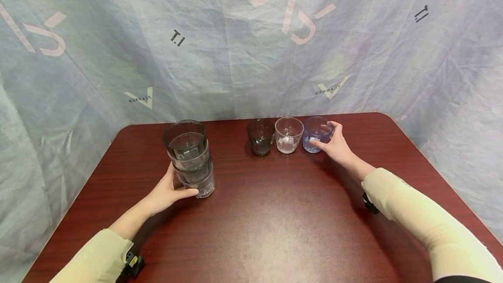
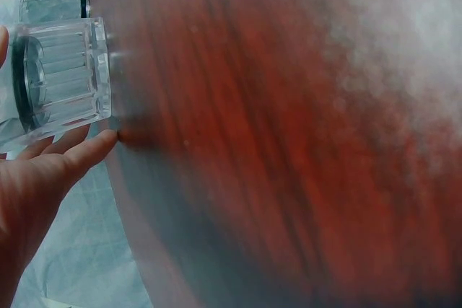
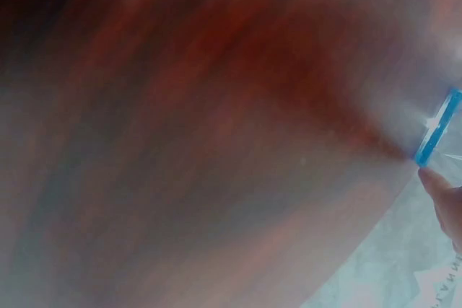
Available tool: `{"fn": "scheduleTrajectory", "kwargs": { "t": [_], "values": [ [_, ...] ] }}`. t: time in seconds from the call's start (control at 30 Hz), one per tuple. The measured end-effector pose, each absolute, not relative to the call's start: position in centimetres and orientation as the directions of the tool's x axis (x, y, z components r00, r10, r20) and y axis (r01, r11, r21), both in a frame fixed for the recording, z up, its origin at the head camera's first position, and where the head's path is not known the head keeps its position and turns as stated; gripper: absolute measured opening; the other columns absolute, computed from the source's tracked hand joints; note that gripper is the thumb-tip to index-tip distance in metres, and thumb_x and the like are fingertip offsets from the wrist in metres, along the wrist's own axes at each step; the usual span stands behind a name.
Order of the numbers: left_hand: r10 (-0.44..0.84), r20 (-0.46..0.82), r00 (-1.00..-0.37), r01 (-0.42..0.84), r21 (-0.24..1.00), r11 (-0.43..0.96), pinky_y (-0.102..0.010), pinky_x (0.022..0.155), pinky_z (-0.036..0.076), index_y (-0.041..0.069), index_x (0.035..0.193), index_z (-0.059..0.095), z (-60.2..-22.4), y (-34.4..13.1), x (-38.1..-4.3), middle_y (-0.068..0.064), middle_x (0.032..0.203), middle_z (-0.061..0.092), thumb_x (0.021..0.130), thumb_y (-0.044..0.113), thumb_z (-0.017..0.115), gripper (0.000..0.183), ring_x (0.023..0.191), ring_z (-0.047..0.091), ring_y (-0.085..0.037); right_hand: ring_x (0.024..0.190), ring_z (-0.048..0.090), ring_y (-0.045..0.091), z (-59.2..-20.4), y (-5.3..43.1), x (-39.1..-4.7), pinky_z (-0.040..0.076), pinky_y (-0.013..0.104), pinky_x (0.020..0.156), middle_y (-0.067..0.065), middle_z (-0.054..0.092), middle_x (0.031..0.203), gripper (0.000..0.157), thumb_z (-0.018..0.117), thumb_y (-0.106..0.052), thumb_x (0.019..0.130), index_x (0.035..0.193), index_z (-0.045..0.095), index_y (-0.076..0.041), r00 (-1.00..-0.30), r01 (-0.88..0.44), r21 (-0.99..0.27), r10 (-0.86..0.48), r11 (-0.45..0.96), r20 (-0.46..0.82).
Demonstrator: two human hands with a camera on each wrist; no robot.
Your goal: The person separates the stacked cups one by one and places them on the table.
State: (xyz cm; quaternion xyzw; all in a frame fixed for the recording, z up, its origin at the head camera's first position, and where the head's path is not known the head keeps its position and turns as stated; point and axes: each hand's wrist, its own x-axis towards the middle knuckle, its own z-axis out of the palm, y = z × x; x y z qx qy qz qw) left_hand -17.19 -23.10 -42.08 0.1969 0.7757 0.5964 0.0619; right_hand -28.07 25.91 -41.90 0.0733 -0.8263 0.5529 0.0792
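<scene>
Gripping nested glasses (image 1: 190, 157) w/ L hand (image 1: 167, 191), blue glass (image 1: 312, 132) w/ R hand (image 1: 338, 146).

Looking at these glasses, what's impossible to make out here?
- Left hand: fingers beyond the thumb, head view, mostly hidden behind the stack.
- The stack's upper part: left wrist view, cut off by left edge.
- Blue glass: right wrist view, mostly cut off by right edge.
- Table: grain blurred, right wrist view.
</scene>
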Motion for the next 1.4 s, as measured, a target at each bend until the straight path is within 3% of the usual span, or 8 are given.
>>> {"fn": "scheduleTrajectory", "kwargs": {
  "t": [0.27,0.47,0.7,0.83,0.93,1.17,1.23,1.4],
  "values": [
    [0.385,0.148,-0.911,0.241,0.949,0.206,-0.030,0.085,0.052,0.020,0.152,0.011,-42.1,-23.1,-17.3,-0.022,0.140,0.043,0.080,-0.003,0.077,0.099,0.111,0.058,-0.009,0.133,0.034,0.039,-41.9,26.0,-28.0,0.027,0.048,0.106,0.029,0.035,0.144,0.089,0.077,-0.005,0.083,0.141,0.010,0.005,-0.976,-0.205,-0.879,-0.027,0.431,0.214],
    [0.389,0.139,-0.911,0.233,0.951,0.205,-0.030,0.086,0.051,0.022,0.152,0.010,-42.2,-23.2,-17.3,-0.021,0.141,0.042,0.081,-0.002,0.077,0.101,0.112,0.058,-0.010,0.143,0.018,0.030,-40.2,25.4,-27.5,0.017,0.047,0.113,0.019,0.021,0.155,0.102,0.080,-0.015,0.081,0.150,0.006,-0.001,-0.954,-0.261,-0.832,-0.001,0.489,0.298],
    [0.386,0.141,-0.912,0.234,0.950,0.205,-0.030,0.086,0.051,0.023,0.152,0.010,-42.3,-23.3,-17.2,-0.020,0.142,0.041,0.081,-0.003,0.077,0.101,0.114,0.057,-0.010,0.144,0.015,0.031,-33.6,21.5,-24.7,0.012,0.042,0.116,0.023,0.023,0.154,0.086,0.072,0.006,0.081,0.145,0.015,0.009,-0.893,-0.429,-0.855,0.009,0.292,0.451],
    [0.382,0.134,-0.914,0.232,0.947,0.223,-0.029,0.085,0.051,0.024,0.153,0.009,-42.2,-23.4,-17.3,-0.019,0.142,0.041,0.081,-0.002,0.077,0.102,0.114,0.056,-0.008,0.143,0.021,0.023,-32.8,20.0,-25.3,0.015,0.036,0.115,0.017,0.029,0.152,0.082,0.071,0.008,0.082,0.146,0.020,0.003,-0.856,-0.515,-0.842,-0.045,0.164,0.515],
    [0.379,0.128,-0.916,0.228,0.946,0.231,-0.029,0.086,0.051,0.023,0.152,0.009,-42.1,-23.3,-17.3,-0.020,0.142,0.041,0.081,0.000,0.077,0.101,0.114,0.056,-0.008,0.142,0.025,0.020,-32.2,18.3,-25.3,0.019,0.038,0.114,0.014,0.032,0.152,0.081,0.074,0.001,0.083,0.146,0.022,0.001,-0.824,-0.564,-0.821,-0.110,0.084,0.555],
    [0.370,0.119,-0.922,0.214,0.950,0.228,-0.028,0.085,0.051,0.019,0.151,0.011,-42.1,-23.1,-17.3,-0.022,0.140,0.043,0.081,-0.002,0.077,0.099,0.112,0.057,-0.008,0.140,0.029,0.022,-30.5,13.6,-24.5,0.023,0.046,0.112,0.015,0.033,0.152,0.101,0.082,-0.040,0.076,0.146,0.022,0.001,-0.746,-0.619,-0.784,-0.279,-0.046,0.605],
    [0.368,0.120,-0.922,0.215,0.949,0.230,-0.028,0.085,0.051,0.019,0.151,0.011,-42.2,-23.1,-17.4,-0.022,0.140,0.043,0.081,-0.002,0.077,0.098,0.112,0.057,-0.008,0.140,0.030,0.024,-30.1,12.3,-24.4,0.025,0.047,0.111,0.015,0.033,0.152,0.097,0.082,-0.035,0.078,0.145,0.023,0.002,-0.720,-0.636,-0.770,-0.319,-0.055,0.617],
    [0.365,0.126,-0.922,0.224,0.944,0.241,-0.027,0.085,0.050,0.018,0.151,0.011,-42.3,-23.1,-17.5,-0.023,0.139,0.043,0.082,-0.002,0.076,0.096,0.111,0.057,-0.008,0.138,0.033,0.024,-29.7,9.0,-24.2,0.032,0.045,0.108,0.014,0.036,0.150,0.084,0.077,0.004,0.080,0.145,0.024,0.002,-0.679,-0.656,-0.753,-0.393,-0.053,0.620]
  ]
}}
